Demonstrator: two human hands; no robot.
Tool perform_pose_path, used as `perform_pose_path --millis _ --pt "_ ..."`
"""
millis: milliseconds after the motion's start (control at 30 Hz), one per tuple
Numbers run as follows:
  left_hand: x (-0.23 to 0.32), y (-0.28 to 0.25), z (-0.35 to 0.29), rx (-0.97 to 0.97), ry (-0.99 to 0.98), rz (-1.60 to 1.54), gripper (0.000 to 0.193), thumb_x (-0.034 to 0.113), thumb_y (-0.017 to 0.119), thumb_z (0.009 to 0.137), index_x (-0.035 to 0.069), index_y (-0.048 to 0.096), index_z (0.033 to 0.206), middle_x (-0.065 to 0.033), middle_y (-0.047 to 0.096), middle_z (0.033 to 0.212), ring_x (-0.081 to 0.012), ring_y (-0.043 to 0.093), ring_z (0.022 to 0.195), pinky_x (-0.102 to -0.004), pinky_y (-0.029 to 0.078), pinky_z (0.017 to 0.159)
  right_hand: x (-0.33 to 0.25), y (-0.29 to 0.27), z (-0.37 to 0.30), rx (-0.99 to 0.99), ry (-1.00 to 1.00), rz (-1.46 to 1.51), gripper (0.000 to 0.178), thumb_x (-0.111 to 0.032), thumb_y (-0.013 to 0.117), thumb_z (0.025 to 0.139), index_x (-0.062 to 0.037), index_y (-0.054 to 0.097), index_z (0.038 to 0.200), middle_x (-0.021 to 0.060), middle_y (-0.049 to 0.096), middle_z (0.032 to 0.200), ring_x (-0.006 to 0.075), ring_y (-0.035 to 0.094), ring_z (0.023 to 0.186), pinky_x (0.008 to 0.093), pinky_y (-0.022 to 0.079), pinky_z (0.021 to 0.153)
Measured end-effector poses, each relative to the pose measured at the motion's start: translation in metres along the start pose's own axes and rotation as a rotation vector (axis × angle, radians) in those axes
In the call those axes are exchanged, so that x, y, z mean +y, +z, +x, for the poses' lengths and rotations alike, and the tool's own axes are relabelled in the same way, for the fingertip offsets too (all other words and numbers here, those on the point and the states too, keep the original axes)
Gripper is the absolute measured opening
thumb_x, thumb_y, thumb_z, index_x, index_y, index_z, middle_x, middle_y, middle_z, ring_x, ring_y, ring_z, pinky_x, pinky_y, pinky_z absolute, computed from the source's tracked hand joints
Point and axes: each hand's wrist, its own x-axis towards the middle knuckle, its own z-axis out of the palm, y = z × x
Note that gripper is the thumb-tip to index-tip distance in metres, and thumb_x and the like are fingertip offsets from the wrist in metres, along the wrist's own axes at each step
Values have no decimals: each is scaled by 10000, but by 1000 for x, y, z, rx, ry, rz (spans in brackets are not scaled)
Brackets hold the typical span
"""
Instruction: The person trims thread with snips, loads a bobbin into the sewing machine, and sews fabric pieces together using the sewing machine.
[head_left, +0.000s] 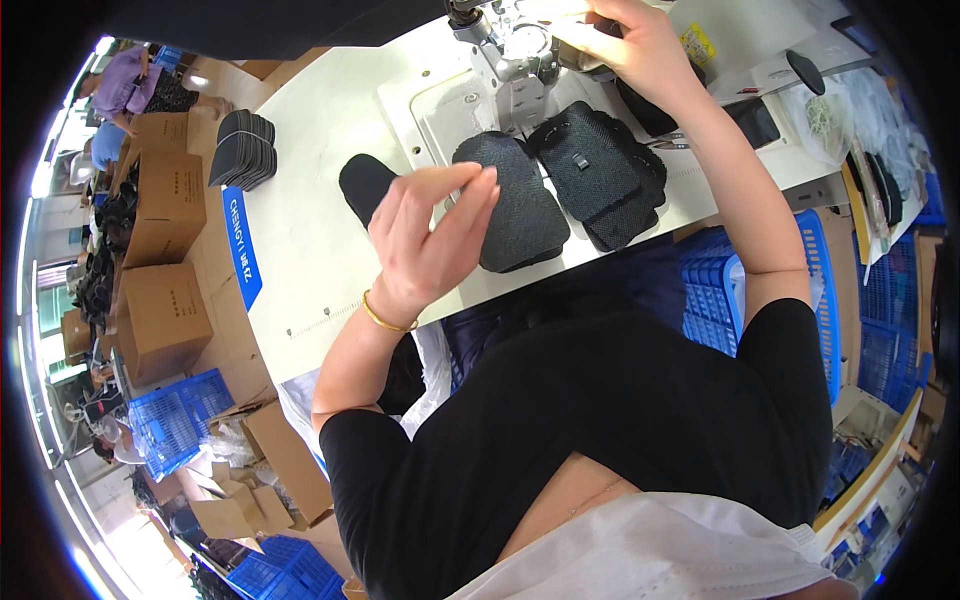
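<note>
- Head view, and here's the left hand (425,235), centre frame, above the counter (310,230): a narrow grip, thumb and fingertips pinched together, though I can't tell whether anything fine sits between them.
- Up top, right of centre, the right hand (630,45) is at the head of the sewing machine (515,85); its fingertips are lost in glare and metal, so no telling what that grip holds.
- Just beside the left hand, in the middle: a pile of dark rounded pieces (515,215) near the counter's front edge.
- Right next to it, a black mesh stack (590,165), pieces fanned unevenly, a small pale tag (580,161) on top.
- Left of those, partly behind the left hand, lies a black oval piece (367,185).
- Upper left, on the counter's corner, a bundled dark stack (243,148).
- Right of centre, below the counter, a blue crate (708,295); far left, cardboard boxes (165,315).
</note>
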Motion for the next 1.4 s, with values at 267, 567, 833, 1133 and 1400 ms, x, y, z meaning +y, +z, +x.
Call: perform_pose_path --millis 267,567,833,1133,1400 --pt "-9 57 51 69 -52 243 241 140 837 701 74 702 889 -24 549 748 -185 541 667 -310 417 609 -6 -15 14 -125 -597 -529 237 -119 704 855 -109 677 1091 102 651 1000 280 655 938 376 518 804" --pt "-22 70 58 126 16 301 168 47 767 737 68 601 755 -51 522 744 -221 520 659 -346 385 627 5 -21 22 -355 -387 -509 169 -130 639 892 -86 677 1051 59 638 975 237 634 885 338 535 747" --pt "-27 73 54 65 -102 338 194 53 735 776 61 543 806 -70 525 794 -253 529 710 -363 395 671 23 -17 17 -188 -759 -757 282 -126 636 808 -92 671 1086 27 608 1069 220 596 1041 298 568 768" --pt "-25 67 54 62 -50 257 179 95 773 772 69 657 906 -38 563 782 -213 556 697 -332 414 703 4 -22 36 -212 -949 -582 194 -114 620 851 -43 665 1026 126 651 943 302 648 833 396 535 718" --pt "-26 73 57 125 -23 238 153 25 767 736 71 637 803 -36 546 717 -219 544 655 -334 411 691 23 -16 22 -94 -1099 -839 297 -183 601 754 -31 664 1002 72 599 902 250 613 870 387 524 724"
